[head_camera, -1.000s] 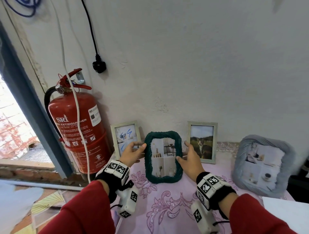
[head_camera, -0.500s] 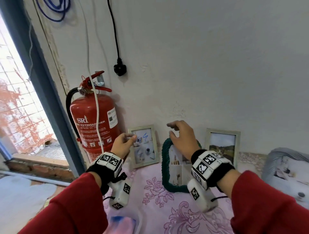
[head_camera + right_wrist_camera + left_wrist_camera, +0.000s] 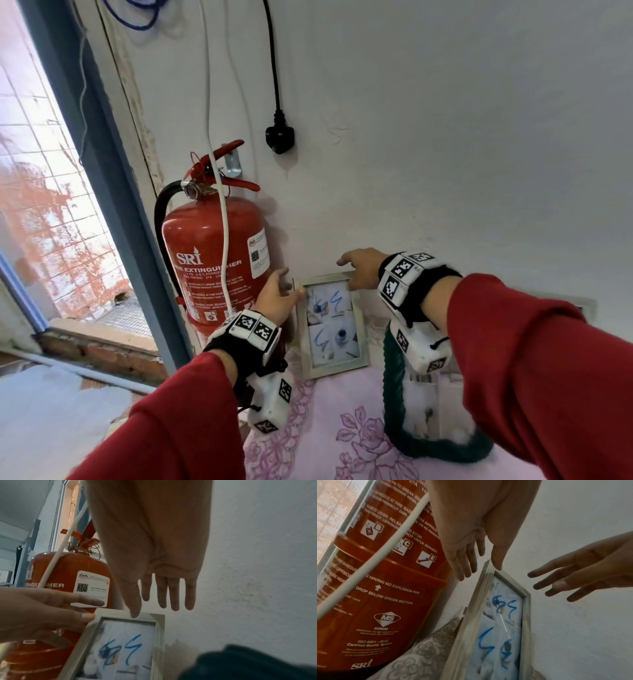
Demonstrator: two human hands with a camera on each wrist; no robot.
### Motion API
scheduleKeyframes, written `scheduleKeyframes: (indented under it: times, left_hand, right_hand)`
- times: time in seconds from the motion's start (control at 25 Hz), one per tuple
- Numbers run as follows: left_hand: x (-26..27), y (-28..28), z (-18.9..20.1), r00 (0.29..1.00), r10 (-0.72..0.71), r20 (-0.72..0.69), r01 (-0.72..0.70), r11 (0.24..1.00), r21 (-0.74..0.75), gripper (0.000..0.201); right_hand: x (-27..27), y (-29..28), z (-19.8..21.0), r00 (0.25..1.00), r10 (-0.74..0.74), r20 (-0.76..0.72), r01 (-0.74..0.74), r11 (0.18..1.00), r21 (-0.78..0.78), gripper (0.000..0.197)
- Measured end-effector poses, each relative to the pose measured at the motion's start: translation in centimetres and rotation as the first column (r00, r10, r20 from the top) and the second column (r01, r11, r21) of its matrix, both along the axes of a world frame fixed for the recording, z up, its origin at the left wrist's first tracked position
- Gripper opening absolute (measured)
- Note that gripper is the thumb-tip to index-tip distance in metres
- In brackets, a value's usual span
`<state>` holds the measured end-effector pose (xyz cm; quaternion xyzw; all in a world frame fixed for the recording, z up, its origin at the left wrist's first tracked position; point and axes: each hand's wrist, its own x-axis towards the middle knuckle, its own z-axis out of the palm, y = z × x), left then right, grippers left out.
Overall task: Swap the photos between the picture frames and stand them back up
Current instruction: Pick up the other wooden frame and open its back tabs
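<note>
A pale wooden picture frame (image 3: 330, 322) (image 3: 488, 635) (image 3: 120, 642), its photo marked with blue scribbles, stands against the wall beside the extinguisher. My left hand (image 3: 291, 282) (image 3: 481, 569) is at its upper left corner with fingers straight; the thumb touches the frame's edge. My right hand (image 3: 346, 274) (image 3: 152, 609) hovers over the top right corner, fingers straight, thumb tip on the top rail. Neither hand grips anything. The dark green rope frame (image 3: 390, 387) (image 3: 248, 662) stands to the right, largely hidden behind my right wrist and sleeve.
A red fire extinguisher (image 3: 212, 260) stands close on the left of the wooden frame, with a white cable (image 3: 224, 205) hanging in front of it. A black plug (image 3: 279, 137) hangs on the wall above. A pink floral tablecloth (image 3: 325, 428) covers the table.
Both hands have left the green rope frame and moved left to the pale wooden frame. The head view has swung left and closer.
</note>
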<state>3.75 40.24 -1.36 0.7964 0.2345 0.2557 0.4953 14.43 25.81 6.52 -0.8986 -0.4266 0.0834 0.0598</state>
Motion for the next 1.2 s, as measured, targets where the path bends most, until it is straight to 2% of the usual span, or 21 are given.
scheduleKeyframes:
  times: [0.12, 0.2, 0.28, 0.48, 0.6, 0.76, 0.88, 1.08, 1.2]
  left_hand:
    - [1.0, 0.2, -1.3, 0.999, -0.008, -0.033, 0.007, 1.0, -0.017, 0.041]
    - [0.8, 0.2, -1.8, 1.0, -0.02, 0.003, 0.021, 0.992, -0.126, 0.031]
    - [0.4, 0.0, -1.8, 0.998, -0.041, 0.044, 0.048, 0.981, -0.187, 0.022]
    - [-1.3, -1.2, -0.8, 0.988, -0.103, 0.119, 0.124, 0.975, -0.183, 0.016]
    - [-2.5, -1.7, 1.5, 0.975, -0.122, 0.185, 0.15, 0.978, -0.146, 0.016]
    - [-4.4, -3.1, 6.2, 0.963, -0.127, 0.238, 0.145, 0.988, -0.058, 0.019]
    - [-6.2, -4.4, 9.7, 0.948, -0.156, 0.278, 0.175, 0.984, -0.045, 0.023]
    - [-10.1, -7.9, 14.3, 0.9, -0.242, 0.361, 0.269, 0.963, -0.023, 0.029]
    - [-12.5, -10.0, 15.0, 0.877, -0.326, 0.354, 0.348, 0.937, 0.001, 0.04]
  right_hand:
    - [0.8, 0.9, -0.2, 1.0, 0.021, -0.007, -0.021, 0.996, -0.081, 0.064]
    - [0.8, 1.3, -0.2, 0.999, 0.032, 0.028, -0.029, 0.994, -0.105, 0.058]
    - [0.5, 1.4, -0.2, 0.995, 0.042, 0.091, -0.035, 0.996, -0.077, 0.048]
    - [-0.8, 0.0, 0.8, 0.993, 0.001, 0.117, -0.005, 1.0, 0.03, 0.034]
    - [-1.9, -1.5, 2.8, 0.996, 0.013, 0.087, -0.024, 0.99, 0.137, 0.03]
    - [-4.2, -3.5, 6.4, 0.997, 0.006, 0.078, -0.026, 0.967, 0.253, 0.029]
    - [-6.1, -5.6, 9.2, 0.996, 0.01, 0.088, -0.038, 0.946, 0.322, 0.028]
    - [-11.0, -10.7, 13.9, 0.995, 0.015, -0.1, 0.043, 0.834, 0.55, 0.021]
    - [-14.0, -13.8, 15.1, 0.997, 0.008, -0.078, 0.04, 0.802, 0.597, 0.02]
